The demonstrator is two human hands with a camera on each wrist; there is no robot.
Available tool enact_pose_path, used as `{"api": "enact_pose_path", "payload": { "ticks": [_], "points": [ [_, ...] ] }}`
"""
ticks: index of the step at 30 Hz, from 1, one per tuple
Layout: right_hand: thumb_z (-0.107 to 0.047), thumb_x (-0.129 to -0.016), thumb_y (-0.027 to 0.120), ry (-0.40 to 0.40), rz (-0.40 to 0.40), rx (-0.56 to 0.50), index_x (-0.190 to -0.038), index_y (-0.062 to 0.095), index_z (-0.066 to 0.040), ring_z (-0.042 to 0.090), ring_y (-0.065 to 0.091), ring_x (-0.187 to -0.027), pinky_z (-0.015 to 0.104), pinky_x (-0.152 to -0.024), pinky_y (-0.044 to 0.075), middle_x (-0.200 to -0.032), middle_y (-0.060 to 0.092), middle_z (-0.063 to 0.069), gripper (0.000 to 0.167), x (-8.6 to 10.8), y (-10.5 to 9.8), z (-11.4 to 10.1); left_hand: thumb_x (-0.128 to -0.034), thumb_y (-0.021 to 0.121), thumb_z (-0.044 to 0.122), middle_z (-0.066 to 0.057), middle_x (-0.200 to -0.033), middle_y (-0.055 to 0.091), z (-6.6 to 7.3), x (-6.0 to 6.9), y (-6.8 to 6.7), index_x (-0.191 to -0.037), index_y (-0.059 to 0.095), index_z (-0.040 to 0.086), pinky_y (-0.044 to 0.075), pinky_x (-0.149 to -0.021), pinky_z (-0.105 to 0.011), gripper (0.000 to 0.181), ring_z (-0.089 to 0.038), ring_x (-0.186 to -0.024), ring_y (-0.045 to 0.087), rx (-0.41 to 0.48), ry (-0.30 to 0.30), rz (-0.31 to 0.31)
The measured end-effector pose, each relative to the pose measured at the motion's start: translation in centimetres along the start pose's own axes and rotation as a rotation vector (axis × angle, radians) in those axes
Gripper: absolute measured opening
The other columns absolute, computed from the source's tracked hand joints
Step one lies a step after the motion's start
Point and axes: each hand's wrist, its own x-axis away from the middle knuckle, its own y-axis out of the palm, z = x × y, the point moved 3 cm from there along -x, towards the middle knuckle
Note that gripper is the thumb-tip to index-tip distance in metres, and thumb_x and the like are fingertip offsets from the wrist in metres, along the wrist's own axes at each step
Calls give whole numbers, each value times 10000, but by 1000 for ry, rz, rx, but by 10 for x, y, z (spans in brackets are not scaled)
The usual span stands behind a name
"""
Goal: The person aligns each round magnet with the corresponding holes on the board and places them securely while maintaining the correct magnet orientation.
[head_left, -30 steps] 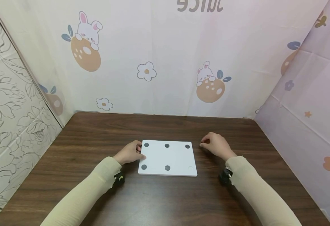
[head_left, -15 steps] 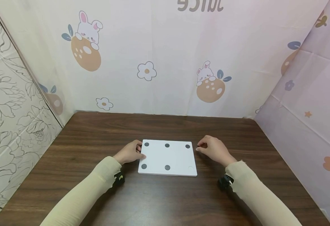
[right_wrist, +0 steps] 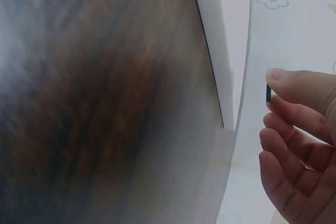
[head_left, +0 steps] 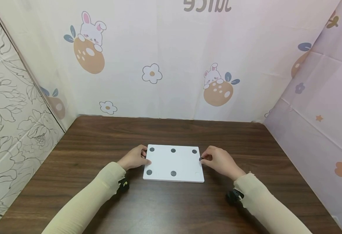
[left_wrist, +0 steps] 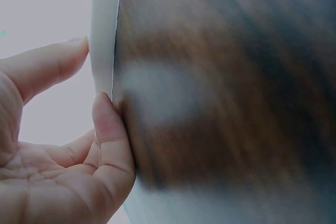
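A flat white board (head_left: 182,163) lies on the table, bearing several dark round discs along its far and near sides. At its near right corner, a faint circle outline (head_left: 197,174) shows with no dark disc on it. My left hand (head_left: 133,158) holds the board's left edge, thumb over the top face and fingers at the side; the left wrist view shows the thumb (left_wrist: 63,62) and fingers on that edge. Just beside the right edge, my right hand (head_left: 221,161) pinches a small thin dark disc (right_wrist: 268,93) between thumb and forefinger, its other fingers loosely curled.
The dark wood-grain table (head_left: 171,208) spreads around the board. Behind it hangs a white curtain (head_left: 177,48) printed with rabbits and flowers; further patterned panels stand at left and right. Each wrist wears a black camera.
My right hand has moved left and nearer to me, bringing the dark disc up to the board's right edge. My left hand and the board have stayed in place.
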Motion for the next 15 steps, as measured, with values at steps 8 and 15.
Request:
{"api": "enact_pose_path", "payload": {
  "ticks": [8, 15],
  "points": [
    [-236, -828, 786, 9, -15, -9, -912, 732, -170, 70, 530, -723, 243, -641, 453, -878, 625, -74, 120, 7, 6, -5, -820, 765, 87, -83, -968, 525, 1, 1, 0, -1309, 478, -53, 419, -711, -282, 584, -173, -855, 499, -5, -1, 1],
    [-215, -805, 807, -22, -28, -6, -894, 728, -164, 56, 546, -734, 231, -648, 464, -882, 645, -74, 129, 13, 9, -10, -820, 767, 85, -84, -970, 527, 2, 2, 0, -1300, 485, -49, 421, -712, -281, 573, -175, -856, 501, -9, -4, 5]
  ]
}}
